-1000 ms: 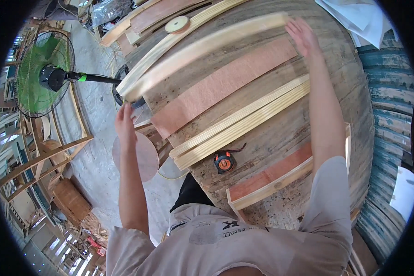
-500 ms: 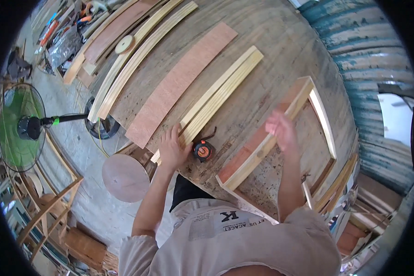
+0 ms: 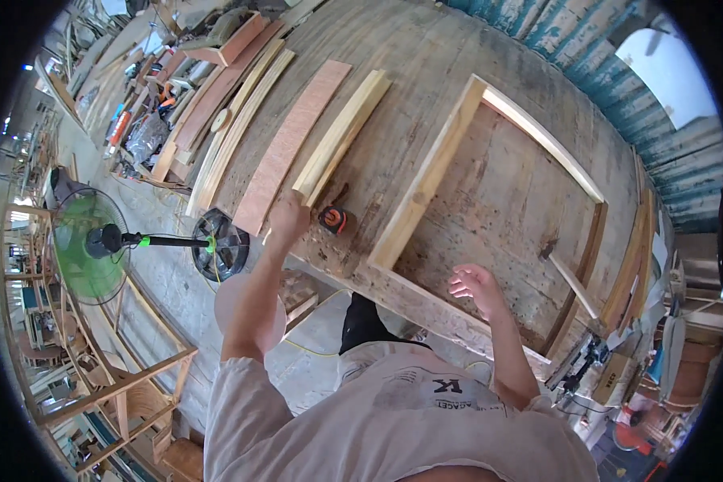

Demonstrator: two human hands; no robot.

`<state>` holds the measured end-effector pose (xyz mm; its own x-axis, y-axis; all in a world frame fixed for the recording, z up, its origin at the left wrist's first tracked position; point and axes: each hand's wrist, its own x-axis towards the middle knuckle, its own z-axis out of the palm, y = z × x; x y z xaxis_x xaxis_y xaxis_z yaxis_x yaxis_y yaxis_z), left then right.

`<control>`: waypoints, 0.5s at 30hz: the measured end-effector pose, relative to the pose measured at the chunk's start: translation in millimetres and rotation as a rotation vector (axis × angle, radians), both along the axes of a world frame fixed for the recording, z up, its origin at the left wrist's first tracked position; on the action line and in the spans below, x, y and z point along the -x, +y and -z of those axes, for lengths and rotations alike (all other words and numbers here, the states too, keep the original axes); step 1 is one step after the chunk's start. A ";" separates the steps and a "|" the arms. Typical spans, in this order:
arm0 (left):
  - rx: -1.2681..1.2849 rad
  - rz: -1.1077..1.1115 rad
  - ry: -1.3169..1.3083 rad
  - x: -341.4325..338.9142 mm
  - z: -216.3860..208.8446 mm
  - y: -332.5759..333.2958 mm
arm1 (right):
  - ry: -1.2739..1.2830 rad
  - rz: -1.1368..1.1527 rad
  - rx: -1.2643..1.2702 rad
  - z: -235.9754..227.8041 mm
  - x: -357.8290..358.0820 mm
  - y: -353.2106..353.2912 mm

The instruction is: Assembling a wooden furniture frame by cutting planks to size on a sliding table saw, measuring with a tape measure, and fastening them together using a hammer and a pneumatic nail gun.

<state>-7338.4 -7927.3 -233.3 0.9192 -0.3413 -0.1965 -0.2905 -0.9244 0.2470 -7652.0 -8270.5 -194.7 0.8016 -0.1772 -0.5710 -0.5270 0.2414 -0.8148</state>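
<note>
My left hand point(image 3: 289, 215) is closed around the near end of a pair of pale curved wooden strips point(image 3: 344, 132) on the workbench. The strips lie close together, pointing away from me. Just right of that hand sits a black and orange tape measure point(image 3: 333, 219). My right hand point(image 3: 474, 289) hovers with fingers apart and nothing in them, near the front rail of a large wooden frame point(image 3: 427, 189). Inside the frame, toward its right side, lies a hammer point(image 3: 572, 283) with a light handle.
A reddish curved plywood strip point(image 3: 296, 140) and more pale strips point(image 3: 245, 128) lie left of the held pair. Beyond the bench's left edge stands a green fan point(image 3: 92, 245). A round wooden disc point(image 3: 275, 321) is under my left forearm. Corrugated metal wall point(image 3: 586, 88) borders the far right.
My left hand has gone from lying over the strips to closing on their near end, and the gap between them has narrowed. My right hand has moved from the frame's left rail toward its front.
</note>
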 end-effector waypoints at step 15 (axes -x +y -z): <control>0.437 0.539 -0.202 279.0 -133.8 -158.6 | -0.383 0.568 -0.112 -36.3 232.4 -95.8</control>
